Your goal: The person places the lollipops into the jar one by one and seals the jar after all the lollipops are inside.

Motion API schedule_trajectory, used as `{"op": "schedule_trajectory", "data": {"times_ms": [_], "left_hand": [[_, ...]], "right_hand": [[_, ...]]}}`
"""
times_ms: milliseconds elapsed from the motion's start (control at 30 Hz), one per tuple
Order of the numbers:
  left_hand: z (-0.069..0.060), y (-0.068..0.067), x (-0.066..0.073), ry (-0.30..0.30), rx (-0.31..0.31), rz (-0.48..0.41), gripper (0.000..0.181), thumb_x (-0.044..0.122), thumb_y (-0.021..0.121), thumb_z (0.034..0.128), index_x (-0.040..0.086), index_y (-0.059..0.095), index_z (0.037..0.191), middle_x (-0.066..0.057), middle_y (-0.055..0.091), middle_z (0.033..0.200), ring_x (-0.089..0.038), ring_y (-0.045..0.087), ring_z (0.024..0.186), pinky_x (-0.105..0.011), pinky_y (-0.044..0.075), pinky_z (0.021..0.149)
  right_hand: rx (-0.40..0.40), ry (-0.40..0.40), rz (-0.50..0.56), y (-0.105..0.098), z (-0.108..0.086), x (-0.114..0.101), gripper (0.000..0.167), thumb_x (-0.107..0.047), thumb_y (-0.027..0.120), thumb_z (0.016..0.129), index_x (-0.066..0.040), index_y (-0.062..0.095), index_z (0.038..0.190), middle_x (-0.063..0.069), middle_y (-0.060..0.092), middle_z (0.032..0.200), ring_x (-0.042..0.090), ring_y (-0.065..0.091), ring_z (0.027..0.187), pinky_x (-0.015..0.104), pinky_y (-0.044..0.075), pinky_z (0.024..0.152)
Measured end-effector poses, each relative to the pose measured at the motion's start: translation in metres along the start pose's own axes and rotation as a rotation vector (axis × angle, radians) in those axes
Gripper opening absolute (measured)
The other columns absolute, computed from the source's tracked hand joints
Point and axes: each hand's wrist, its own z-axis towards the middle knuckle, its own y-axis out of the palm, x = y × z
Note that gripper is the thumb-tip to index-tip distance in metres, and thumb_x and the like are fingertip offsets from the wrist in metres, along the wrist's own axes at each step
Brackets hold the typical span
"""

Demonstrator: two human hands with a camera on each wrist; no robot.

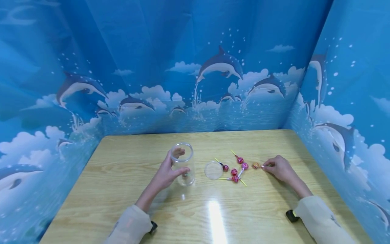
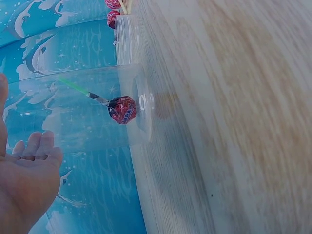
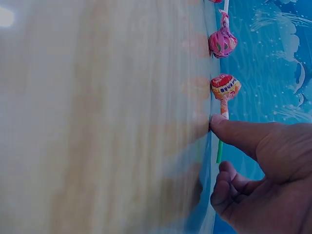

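My left hand (image 1: 168, 172) grips a clear cylindrical jar (image 1: 188, 181) that stands upright on the table with its top uncovered. Inside the jar, a red-wrapped lollipop (image 2: 122, 109) with a green stick rests at the bottom, seen in the left wrist view. Further right, my right hand (image 1: 280, 168) pinches the stick of an orange-and-yellow lollipop (image 1: 255, 165), whose head stays down at the table. In the right wrist view the thumb (image 3: 229, 127) lies against this stick below the wrapper, and the green stick end shows beneath.
A round clear lid (image 1: 213, 170) lies right of the jar. Several loose lollipops lie between lid and right hand, among them a pink one (image 1: 244, 166) and a dark red one (image 1: 225, 168). A blue dolphin-print curtain (image 1: 170, 67) borders the wooden table (image 1: 128, 159).
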Motion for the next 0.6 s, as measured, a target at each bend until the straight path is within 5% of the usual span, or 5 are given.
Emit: {"op": "schedule_trajectory", "data": {"times_ms": [300, 500, 600], "left_hand": [[-0.001, -0.001, 0.001, -0.007, -0.001, 0.001, 0.083, 0.009, 0.083, 0.0867, 0.005, 0.034, 0.154, -0.019, 0.05, 0.152, -0.037, 0.045, 0.142, -0.062, 0.027, 0.12], [-0.001, 0.0, 0.001, -0.007, -0.002, 0.003, 0.082, 0.008, 0.083, 0.0869, 0.008, 0.035, 0.154, -0.017, 0.05, 0.152, -0.036, 0.045, 0.142, -0.063, 0.027, 0.119], [-0.001, 0.0, 0.001, -0.012, 0.002, 0.001, 0.083, 0.009, 0.084, 0.0862, 0.011, 0.035, 0.154, -0.017, 0.05, 0.152, -0.036, 0.045, 0.142, -0.063, 0.027, 0.12]], "right_hand": [[-0.019, 0.188, 0.219, -0.008, -0.018, -0.003, 0.026, -0.023, 0.076, 0.095, 0.001, 0.079, 0.104, 0.007, 0.074, 0.087, 0.013, 0.061, 0.075, 0.027, 0.049, 0.063], [0.014, 0.331, 0.739, -0.015, -0.027, -0.008, 0.037, -0.014, 0.071, 0.099, 0.017, 0.066, 0.119, 0.005, 0.073, 0.087, 0.008, 0.066, 0.075, 0.025, 0.059, 0.068], [0.026, 0.328, 1.017, -0.019, -0.033, -0.013, 0.024, -0.008, 0.069, 0.1, 0.009, 0.071, 0.117, 0.007, 0.076, 0.096, 0.009, 0.07, 0.081, 0.025, 0.061, 0.073]]}}
